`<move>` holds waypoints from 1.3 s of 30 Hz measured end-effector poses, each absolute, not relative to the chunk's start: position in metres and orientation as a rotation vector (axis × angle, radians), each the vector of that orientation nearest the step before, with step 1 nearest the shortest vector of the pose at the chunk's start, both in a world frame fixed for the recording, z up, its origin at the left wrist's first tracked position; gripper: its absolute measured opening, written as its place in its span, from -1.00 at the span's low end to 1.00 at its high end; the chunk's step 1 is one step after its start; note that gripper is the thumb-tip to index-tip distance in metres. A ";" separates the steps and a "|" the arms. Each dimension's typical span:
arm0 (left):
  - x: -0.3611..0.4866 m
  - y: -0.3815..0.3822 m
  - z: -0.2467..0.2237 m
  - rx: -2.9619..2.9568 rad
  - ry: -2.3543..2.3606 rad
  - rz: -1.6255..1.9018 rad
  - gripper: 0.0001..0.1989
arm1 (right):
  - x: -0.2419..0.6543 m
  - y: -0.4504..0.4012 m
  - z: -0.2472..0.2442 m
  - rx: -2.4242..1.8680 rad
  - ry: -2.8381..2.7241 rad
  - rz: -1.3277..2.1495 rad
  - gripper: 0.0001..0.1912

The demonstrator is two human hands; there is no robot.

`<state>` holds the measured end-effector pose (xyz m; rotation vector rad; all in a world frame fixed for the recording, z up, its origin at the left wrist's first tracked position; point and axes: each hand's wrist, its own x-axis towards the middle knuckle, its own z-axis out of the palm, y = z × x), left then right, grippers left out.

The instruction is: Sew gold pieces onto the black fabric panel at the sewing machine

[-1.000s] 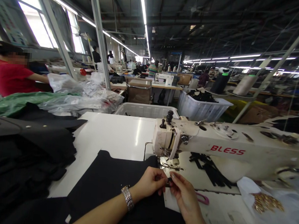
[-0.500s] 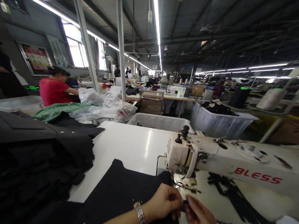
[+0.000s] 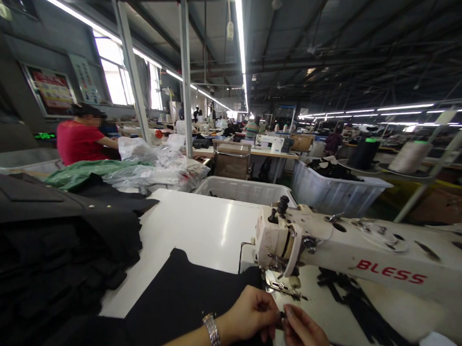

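My left hand [image 3: 251,314], with a metal watch [image 3: 211,335] on its wrist, is closed in a pinch just in front of the sewing machine's needle area. My right hand [image 3: 308,336] pinches from the other side, its fingertips almost meeting the left ones. Between them shows a small black strip [image 3: 283,315], mostly hidden by the fingers. A black fabric panel [image 3: 186,294] lies flat under my left forearm, its far right corner by the presser foot [image 3: 281,285]. The white sewing machine [image 3: 328,245] stands beyond both hands.
Dark cut pieces [image 3: 49,246] are heaped at the left of the white table [image 3: 190,217]. Black strips [image 3: 363,309] lie under the machine arm. Plastic bins [image 3: 249,187] and thread cones [image 3: 410,156] stand behind. A person in red [image 3: 80,142] sits far left.
The view has shifted slightly, moving the scene a little left. Both hands keep their pinch at nearly the same place by the machine.
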<state>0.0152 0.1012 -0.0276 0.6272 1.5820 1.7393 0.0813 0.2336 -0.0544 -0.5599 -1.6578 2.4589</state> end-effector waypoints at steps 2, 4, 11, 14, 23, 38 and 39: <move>0.015 0.101 -0.028 0.626 1.591 1.740 -0.45 | 0.082 0.231 -0.053 -0.568 -1.712 2.484 -0.61; 0.015 0.102 -0.029 0.625 1.604 1.739 -0.44 | 0.083 0.229 -0.052 -0.522 -1.845 2.321 -0.58; 0.017 0.103 -0.029 0.643 1.635 1.739 -0.45 | 0.085 0.224 -0.053 -0.471 -2.043 1.868 -0.59; 0.018 0.103 -0.027 0.623 1.591 1.759 -0.43 | 0.085 0.226 -0.050 -0.579 -1.915 1.896 -0.56; 0.016 0.098 -0.030 0.751 1.369 1.822 -0.49 | 0.085 0.237 -0.054 -0.477 -1.932 2.203 -0.54; 0.010 0.095 -0.033 0.544 1.247 1.911 -0.55 | 0.089 0.220 -0.035 -0.415 -1.811 2.478 -0.64; 0.010 0.094 -0.032 0.563 1.237 1.928 -0.60 | 0.089 0.220 -0.036 -0.436 -1.831 2.395 -0.63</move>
